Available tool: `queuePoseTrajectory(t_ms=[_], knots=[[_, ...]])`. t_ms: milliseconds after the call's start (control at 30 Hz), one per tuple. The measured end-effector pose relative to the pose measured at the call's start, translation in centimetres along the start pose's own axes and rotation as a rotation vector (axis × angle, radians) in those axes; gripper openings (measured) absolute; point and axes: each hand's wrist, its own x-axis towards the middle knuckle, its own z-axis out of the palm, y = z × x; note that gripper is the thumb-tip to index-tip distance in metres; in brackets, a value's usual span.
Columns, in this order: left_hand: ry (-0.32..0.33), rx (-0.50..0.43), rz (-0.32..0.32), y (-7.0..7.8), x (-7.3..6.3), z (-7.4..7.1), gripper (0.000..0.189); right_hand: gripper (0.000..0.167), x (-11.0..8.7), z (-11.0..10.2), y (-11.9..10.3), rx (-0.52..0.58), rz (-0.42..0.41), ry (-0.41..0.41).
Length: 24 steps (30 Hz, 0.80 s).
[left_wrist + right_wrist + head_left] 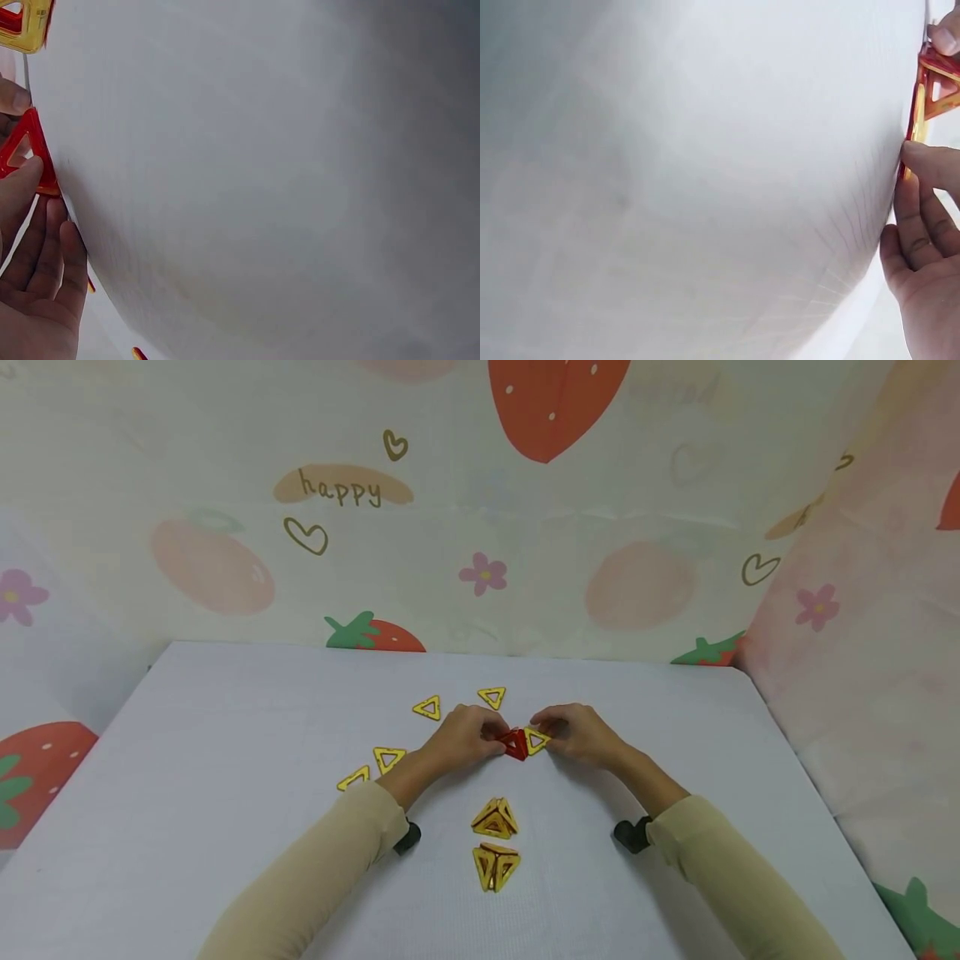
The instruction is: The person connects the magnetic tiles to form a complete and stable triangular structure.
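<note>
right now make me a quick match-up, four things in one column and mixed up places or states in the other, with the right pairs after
Column one
1. Left hand
2. Right hand
3. Word "happy"
4. Frontmost golden pyramid

Column two
A. Printed on the backdrop
B. Holds a yellow triangle
C. On the table, touched by neither hand
D. Holds a red piece

Pairs: 1-D, 2-B, 3-A, 4-C

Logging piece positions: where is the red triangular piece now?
In the head view, the red piece is just right of centre, pinched by the left hand, beside the yellow triangle the right hand holds.
</note>
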Motion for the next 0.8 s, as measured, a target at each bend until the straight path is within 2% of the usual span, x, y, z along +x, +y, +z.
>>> queuePoseTrajectory(t_ms=[800], knots=[[0.003,0.012,-0.003,0.02,-0.06,0.02,0.018,0.035,0.19,-0.7,-0.77,0.039,-0.005,-0.014]])
